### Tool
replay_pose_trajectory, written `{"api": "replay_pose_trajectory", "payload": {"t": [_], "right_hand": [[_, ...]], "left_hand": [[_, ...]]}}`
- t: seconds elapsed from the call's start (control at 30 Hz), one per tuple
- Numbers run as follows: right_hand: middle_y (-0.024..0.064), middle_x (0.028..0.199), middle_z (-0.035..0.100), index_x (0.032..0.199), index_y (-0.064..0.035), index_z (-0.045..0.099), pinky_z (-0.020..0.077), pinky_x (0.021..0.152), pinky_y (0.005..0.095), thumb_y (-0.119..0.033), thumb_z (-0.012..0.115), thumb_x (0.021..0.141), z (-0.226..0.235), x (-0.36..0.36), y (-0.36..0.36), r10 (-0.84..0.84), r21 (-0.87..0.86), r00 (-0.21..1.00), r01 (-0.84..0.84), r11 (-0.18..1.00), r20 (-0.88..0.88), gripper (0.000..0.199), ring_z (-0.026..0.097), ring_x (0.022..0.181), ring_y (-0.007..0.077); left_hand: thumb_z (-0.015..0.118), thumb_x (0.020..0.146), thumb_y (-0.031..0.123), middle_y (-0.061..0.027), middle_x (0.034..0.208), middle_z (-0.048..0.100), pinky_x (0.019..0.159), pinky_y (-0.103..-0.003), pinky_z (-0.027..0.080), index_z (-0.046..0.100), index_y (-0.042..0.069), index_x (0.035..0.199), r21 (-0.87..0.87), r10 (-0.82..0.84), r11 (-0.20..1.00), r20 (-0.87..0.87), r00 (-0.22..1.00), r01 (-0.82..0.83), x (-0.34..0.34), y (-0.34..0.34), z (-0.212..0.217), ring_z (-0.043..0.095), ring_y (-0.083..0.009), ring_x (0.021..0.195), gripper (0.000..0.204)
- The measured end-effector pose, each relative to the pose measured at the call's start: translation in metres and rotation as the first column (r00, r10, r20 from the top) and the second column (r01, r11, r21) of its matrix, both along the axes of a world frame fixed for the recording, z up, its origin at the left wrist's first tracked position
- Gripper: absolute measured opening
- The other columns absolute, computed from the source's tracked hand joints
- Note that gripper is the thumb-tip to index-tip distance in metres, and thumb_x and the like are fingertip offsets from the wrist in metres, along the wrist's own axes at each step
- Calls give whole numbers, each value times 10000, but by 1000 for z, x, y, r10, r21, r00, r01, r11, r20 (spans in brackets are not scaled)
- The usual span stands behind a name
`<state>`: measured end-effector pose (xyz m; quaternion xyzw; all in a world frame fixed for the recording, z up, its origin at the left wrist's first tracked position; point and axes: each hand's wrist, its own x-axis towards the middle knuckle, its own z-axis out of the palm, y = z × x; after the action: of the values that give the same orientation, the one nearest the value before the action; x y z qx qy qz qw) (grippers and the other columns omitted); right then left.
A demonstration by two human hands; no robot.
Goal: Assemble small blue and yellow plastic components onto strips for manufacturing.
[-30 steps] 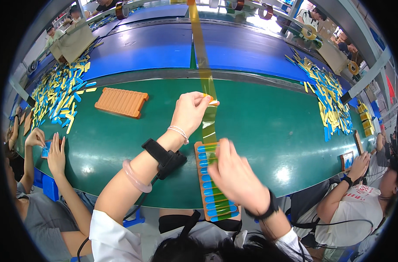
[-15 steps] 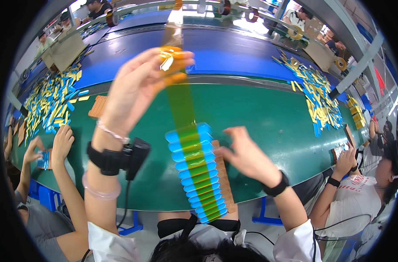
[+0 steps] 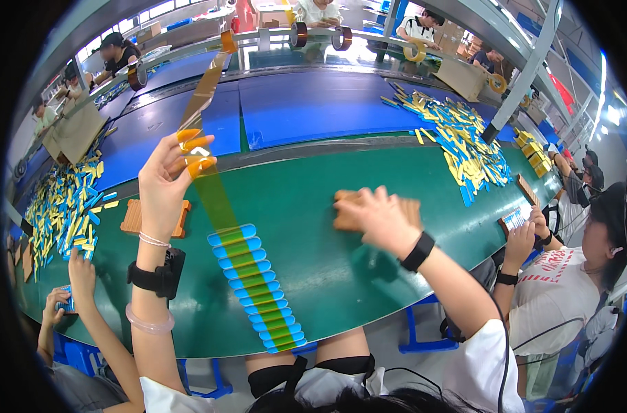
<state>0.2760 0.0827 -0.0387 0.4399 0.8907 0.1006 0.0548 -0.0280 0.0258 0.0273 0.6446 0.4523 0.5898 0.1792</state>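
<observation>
My left hand (image 3: 167,182), with orange covers on its fingertips, pinches a translucent amber tape strip (image 3: 217,199). Above the hand, the strip continues toward an orange roll (image 3: 229,41) on the overhead bar. Its lower part runs across a row of blue rounded strips (image 3: 249,280), which lies near the table's front edge. To the right, my right hand (image 3: 382,219) is on a brown grooved block (image 3: 348,212), fingers over its top. Motion blurs this hand and the block, and the palm hides part of the block.
Another brown grooved block (image 3: 131,217) lies beside my left forearm. Blue and yellow strips form a left pile (image 3: 62,206) and a right pile (image 3: 468,144). Blue panels (image 3: 306,110) lie beyond the green table (image 3: 313,268). Co-workers' hands (image 3: 523,237) work at both sides.
The brown block has moved from beneath the row of blue strips to the right with my right hand. My left hand still holds the tape, lower in view.
</observation>
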Motion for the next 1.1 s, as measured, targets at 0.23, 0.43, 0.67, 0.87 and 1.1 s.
{"api": "replay_pose_trajectory", "payload": {"t": [0.23, 0.43, 0.67, 0.87, 1.1], "right_hand": [[144, 1118, 441, 1194, -239, 427, 491, 703, 399, -30, 480, 760, -34, 131, 115, -261, 161, 942, 297, 941, -210, 485, 516, 908, 351], [175, 1163, 463, 1144, -29, 452, 443, 812, 355, -32, 525, 759, -10, 67, 79, -60, -45, 880, 45, 998, -471, 392, 531, 975, 319], [61, 911, 605, 1010, 25, 539, 446, 745, 250, -268, 512, 863, 19, -78, -57, -526, -564, 355, -764, 313, -773, 329, 560, 823, 118], [-1, 831, 595, 882, -33, 592, 423, 652, 201, -178, 539, 849, 33, -82, -72, -757, -638, 253, -723, 265, -602, 158, 526, 736, 36], [-26, 788, 573, 825, -22, 595, 400, 690, 196, -137, 545, 844, 42, -73, -87, -693, -540, 186, -772, 335, -696, 127, 506, 749, 35]], "left_hand": [[518, 820, 34, -180, 1039, 561, 751, -290, 491, 441, -34, 1096, -46, -104, 993, 84, 991, 108, 19, 3, 4, 610, -224, 824, 295], [498, 822, 17, -174, 1035, 567, 766, -285, 479, 443, -39, 1087, -67, -132, 989, 58, 990, 135, 23, 8, 1, 601, -219, 845, 276], [508, 814, 16, -121, 1003, 604, 745, -262, 477, 477, -22, 1047, -87, -72, 994, -94, 993, 64, 26, 6, -3, 601, -160, 832, 239], [641, 705, 100, -198, 905, 582, 662, -325, 473, 435, -7, 1142, 249, 414, 894, -776, 476, -372, 23, -9, -11, 583, -320, 763, 495], [473, 882, 297, -69, 1032, 559, 802, -262, 435, 498, -20, 1081, -471, -103, 688, 690, 716, 552, 54, -65, -21, 545, -128, 920, 375]]}}
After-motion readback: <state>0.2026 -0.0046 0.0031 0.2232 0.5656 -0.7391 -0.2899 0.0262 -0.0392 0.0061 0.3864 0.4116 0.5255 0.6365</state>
